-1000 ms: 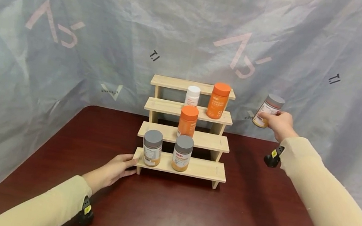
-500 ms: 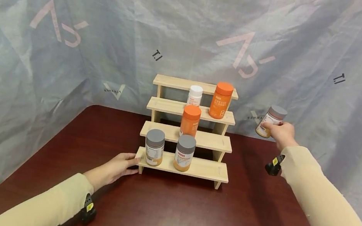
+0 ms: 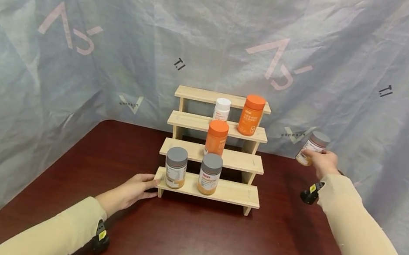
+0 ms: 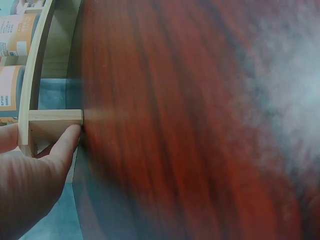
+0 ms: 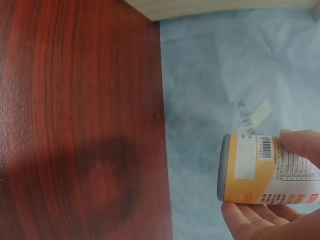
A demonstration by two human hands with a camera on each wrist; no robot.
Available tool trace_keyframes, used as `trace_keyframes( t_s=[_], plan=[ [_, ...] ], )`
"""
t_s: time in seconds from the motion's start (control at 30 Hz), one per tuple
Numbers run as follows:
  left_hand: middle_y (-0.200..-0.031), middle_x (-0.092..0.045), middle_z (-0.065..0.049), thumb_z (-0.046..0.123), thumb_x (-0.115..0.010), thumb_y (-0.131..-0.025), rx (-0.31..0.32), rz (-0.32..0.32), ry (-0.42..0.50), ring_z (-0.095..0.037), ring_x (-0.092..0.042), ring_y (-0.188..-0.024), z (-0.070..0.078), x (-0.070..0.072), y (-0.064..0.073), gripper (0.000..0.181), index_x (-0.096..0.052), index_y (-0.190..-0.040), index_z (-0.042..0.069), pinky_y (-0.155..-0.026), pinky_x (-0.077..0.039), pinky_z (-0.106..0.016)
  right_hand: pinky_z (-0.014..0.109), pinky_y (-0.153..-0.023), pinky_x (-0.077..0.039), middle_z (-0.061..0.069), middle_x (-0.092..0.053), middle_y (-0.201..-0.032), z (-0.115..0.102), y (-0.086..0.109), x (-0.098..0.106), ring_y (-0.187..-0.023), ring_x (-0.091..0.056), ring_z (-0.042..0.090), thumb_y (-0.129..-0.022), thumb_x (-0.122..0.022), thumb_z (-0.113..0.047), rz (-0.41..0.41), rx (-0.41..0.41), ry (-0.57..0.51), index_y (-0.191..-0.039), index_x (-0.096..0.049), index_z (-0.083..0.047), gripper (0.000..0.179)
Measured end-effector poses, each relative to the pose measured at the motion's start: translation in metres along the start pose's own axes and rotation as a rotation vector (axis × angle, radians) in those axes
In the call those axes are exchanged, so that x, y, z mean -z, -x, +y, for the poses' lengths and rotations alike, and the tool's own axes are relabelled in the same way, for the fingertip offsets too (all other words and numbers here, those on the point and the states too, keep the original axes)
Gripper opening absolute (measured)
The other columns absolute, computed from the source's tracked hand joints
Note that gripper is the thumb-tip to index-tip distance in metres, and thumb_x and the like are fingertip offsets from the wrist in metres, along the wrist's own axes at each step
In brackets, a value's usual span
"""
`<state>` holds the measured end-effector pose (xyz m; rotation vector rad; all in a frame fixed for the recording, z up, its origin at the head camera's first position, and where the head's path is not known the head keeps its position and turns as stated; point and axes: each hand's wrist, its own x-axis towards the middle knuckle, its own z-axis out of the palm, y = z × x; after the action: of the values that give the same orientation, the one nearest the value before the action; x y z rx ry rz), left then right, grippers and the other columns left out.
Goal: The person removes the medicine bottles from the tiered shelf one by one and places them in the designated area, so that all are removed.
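My right hand (image 3: 324,163) grips a grey-lidded jar (image 3: 311,150) with a white and yellow label, held up in the air right of the stepped wooden display stand (image 3: 234,193). In the right wrist view, the thumb lies on one side of this jar (image 5: 260,170) and the fingers on the other. At the stand's lower left corner, my left hand (image 3: 135,190) holds the end of the bottom step. The left wrist view shows its digits on both sides of the board (image 4: 31,85), one against the short leg (image 4: 55,120).
Two more grey-lidded jars, one left (image 3: 175,169) and one central (image 3: 209,176), stand on the bottom step. Above them are an orange bottle (image 3: 216,138), a white bottle (image 3: 221,110) and a larger orange bottle (image 3: 252,114). A grey sheet (image 3: 125,23) hangs behind the dark red table (image 3: 187,239).
My right hand has lowered the jar and carried it slightly to the right, away from the stand. The left hand keeps its hold on the bottom step. The head view has shifted slightly.
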<state>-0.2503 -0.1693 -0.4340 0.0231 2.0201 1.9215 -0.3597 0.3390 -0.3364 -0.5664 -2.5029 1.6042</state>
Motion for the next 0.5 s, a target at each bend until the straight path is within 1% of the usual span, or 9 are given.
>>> trace_keyframes(
  t_s=[0.27,0.5],
  plan=[
    [-0.145,-0.038,-0.032,0.011,-0.043,-0.104,-0.004,0.005,-0.001,-0.041,-0.034,-0.139,0.003,0.000,-0.001,0.047,-0.032,-0.143,-0.013,-0.109,-0.044,-0.048,0.043,-0.111,-0.040,0.012,-0.043,-0.134,0.020,-0.007,0.006,-0.124,-0.043,0.028,-0.090,-0.064,-0.033,0.020,-0.021,-0.040,-0.149,-0.029,0.004,0.078],
    [-0.145,-0.039,-0.031,0.011,-0.045,-0.103,0.007,0.017,0.006,-0.041,-0.036,-0.138,-0.001,-0.001,-0.002,0.048,-0.033,-0.143,-0.013,-0.107,-0.047,-0.045,0.044,-0.112,-0.040,0.016,-0.042,-0.138,0.042,-0.012,0.005,-0.124,-0.044,0.028,-0.090,-0.065,-0.030,-0.019,-0.035,-0.056,-0.149,-0.029,0.004,0.077]
  ],
)
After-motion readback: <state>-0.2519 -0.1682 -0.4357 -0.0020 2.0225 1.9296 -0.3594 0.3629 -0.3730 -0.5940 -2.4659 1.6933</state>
